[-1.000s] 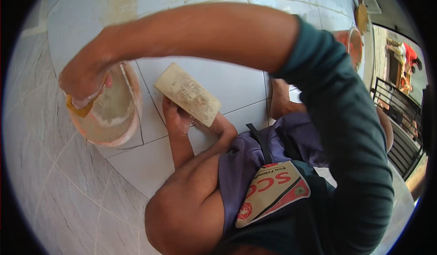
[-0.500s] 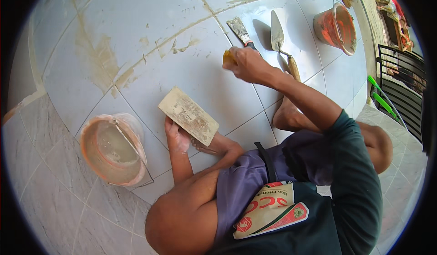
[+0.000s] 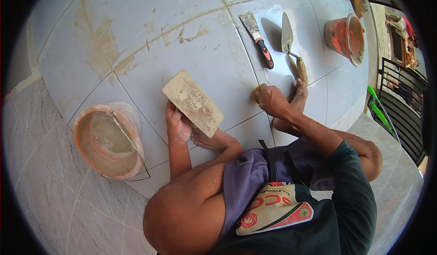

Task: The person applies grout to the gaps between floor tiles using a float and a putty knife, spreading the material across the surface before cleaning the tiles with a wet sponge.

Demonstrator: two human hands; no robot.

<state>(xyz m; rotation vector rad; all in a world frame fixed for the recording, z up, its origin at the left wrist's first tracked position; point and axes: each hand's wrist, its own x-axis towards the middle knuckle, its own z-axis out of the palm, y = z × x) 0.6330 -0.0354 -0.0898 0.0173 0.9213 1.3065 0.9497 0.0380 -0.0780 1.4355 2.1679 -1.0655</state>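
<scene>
My left hand [image 3: 176, 122] grips a flat rectangular board [image 3: 193, 104] from below. Its pale upper face is smeared with dried grout, and most of my fingers are hidden under it. A small yellow piece [image 3: 257, 95], perhaps a sponge or a soft spreader, is pinched in my closed right hand [image 3: 274, 101], low over the tiles near a joint. Beyond that hand lies a putty knife [image 3: 257, 41] with a red and black handle. To its right rests a pointed trowel [image 3: 287, 36], its wooden handle near my right foot.
White tiles [image 3: 182, 57] carry smears of tan grout along their joints. At the left stands a bucket [image 3: 132, 118] with cloudy water inside. A smaller red bucket [image 3: 336, 35] is at the far right. A broom head [image 3: 358, 0] and a black metal railing [image 3: 403, 114] border the right side.
My right hand has drawn back toward me and to the right with the yellow piece, uncovering the putty knife's handle. My left hand still holds the board. The view has shifted slightly.
</scene>
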